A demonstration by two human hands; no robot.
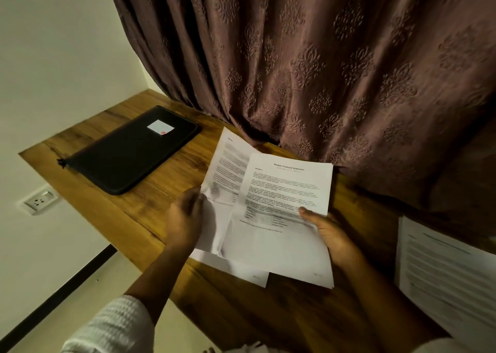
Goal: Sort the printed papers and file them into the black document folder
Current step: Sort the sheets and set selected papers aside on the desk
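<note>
Gripping the left edge of a creased back sheet, the left hand is curling its fingers round the paper, while the right hand is pinching the front sheet, headed as a financial statement, under its thumb. Both sheets are fanning out over the wooden surface. The black document folder is lying closed well apart to the left, so opening it is probably going to need a free hand. Meanwhile the loosely held sheets are risking a slip, more creasing, or mixing with the stack at the right. Dim light is blurring the body text, the stack is running out of frame, and how many sheets each hand is holding is staying unclear.
</note>
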